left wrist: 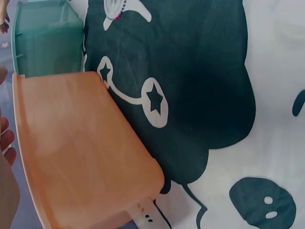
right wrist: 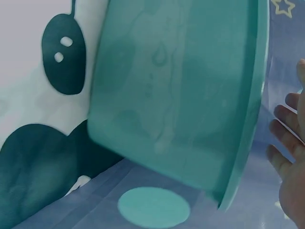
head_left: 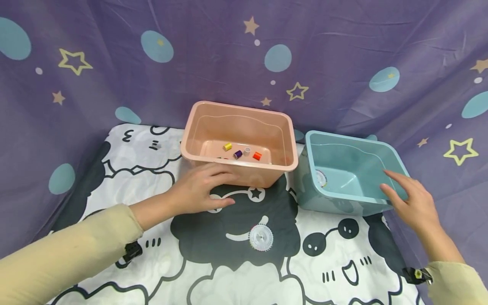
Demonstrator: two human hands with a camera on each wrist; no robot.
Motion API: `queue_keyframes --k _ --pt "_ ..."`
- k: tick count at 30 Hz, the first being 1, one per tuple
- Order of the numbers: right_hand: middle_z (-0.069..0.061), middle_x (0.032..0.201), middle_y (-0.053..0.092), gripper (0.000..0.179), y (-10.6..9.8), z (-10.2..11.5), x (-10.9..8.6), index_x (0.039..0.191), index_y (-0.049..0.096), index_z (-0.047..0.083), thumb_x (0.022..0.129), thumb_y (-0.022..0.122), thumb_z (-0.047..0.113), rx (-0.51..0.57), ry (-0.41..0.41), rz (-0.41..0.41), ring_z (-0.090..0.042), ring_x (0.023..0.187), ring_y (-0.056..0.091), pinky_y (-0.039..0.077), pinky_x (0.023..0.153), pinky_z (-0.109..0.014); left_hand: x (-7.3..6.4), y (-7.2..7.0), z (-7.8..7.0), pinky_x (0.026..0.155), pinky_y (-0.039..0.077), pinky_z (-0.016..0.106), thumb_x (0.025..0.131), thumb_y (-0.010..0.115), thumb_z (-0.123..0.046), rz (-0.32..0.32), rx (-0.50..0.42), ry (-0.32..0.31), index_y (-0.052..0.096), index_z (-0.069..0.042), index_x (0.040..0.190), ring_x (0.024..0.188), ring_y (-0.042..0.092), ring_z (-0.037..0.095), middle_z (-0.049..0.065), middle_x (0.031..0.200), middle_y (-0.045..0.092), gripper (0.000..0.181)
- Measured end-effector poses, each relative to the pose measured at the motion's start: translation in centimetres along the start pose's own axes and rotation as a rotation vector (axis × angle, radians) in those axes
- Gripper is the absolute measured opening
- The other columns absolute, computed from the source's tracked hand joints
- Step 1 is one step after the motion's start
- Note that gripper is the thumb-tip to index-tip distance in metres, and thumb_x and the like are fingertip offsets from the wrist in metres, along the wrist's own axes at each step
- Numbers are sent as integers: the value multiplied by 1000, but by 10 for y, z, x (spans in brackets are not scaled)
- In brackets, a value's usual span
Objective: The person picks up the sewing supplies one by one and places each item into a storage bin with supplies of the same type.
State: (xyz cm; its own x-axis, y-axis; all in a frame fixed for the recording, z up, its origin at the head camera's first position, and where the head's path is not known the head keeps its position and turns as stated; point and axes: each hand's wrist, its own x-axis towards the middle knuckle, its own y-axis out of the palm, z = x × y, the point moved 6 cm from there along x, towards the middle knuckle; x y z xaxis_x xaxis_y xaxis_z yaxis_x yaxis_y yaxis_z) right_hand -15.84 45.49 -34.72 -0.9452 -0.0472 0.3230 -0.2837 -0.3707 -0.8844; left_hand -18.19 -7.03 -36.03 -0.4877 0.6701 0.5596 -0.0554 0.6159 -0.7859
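Note:
My left hand (head_left: 202,184) hovers at the front of the peach plastic bin (head_left: 240,127), with nothing in its fingers. Inside that bin lie small thread spools: a yellow spool (head_left: 227,146), a purple spool (head_left: 238,154), a white spool (head_left: 247,151) and an orange spool (head_left: 257,156). Dark bits beside them are partly hidden by the front rim. Over the right end of the teal bin (head_left: 347,148), my right hand (head_left: 413,201) holds nothing, thumb and fingers spread apart. A wheel of ball-headed pins (head_left: 321,178) lies in the teal bin, partly behind its left wall.
Another pin wheel (head_left: 261,237) rests on the black-and-white cartoon cloth (head_left: 244,284), in front of the bins. Behind them hangs a purple curtain (head_left: 213,80) with stars and ovals, which also closes in both sides. The two bins stand side by side.

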Motion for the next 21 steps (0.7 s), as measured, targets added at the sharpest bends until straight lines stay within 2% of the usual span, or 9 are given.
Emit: queue_keyframes --k 7,12,18,21 --pt "-26 145 62 44 -2 -13 -16 147 65 10 105 69 24 -2 -14 -164 -56 132 50 32 121 -61 -3 14 -6 100 56 42 83 92 -39 -7 -29 46 76 -11 129 116 67 23 5 123 72 56" --pt "-22 147 63 42 0 -19 -24 143 67 6 106 69 24 -6 -24 -214 -55 133 51 30 125 -51 -5 25 -9 95 57 38 83 92 -40 5 -24 53 76 -15 128 113 67 19 1 123 71 54" --pt "-23 142 66 39 2 -25 -35 136 70 1 103 72 22 -1 -68 -292 -55 130 54 26 123 -24 -7 35 -11 95 57 36 84 91 -42 33 -32 48 77 -15 126 111 67 18 1 122 71 52" --pt "-24 141 66 41 3 -26 -41 135 71 0 103 73 25 -2 -94 -341 -55 128 54 25 120 -18 -8 39 -11 94 57 35 83 92 -42 40 -39 50 78 -15 126 110 66 17 1 120 70 53"
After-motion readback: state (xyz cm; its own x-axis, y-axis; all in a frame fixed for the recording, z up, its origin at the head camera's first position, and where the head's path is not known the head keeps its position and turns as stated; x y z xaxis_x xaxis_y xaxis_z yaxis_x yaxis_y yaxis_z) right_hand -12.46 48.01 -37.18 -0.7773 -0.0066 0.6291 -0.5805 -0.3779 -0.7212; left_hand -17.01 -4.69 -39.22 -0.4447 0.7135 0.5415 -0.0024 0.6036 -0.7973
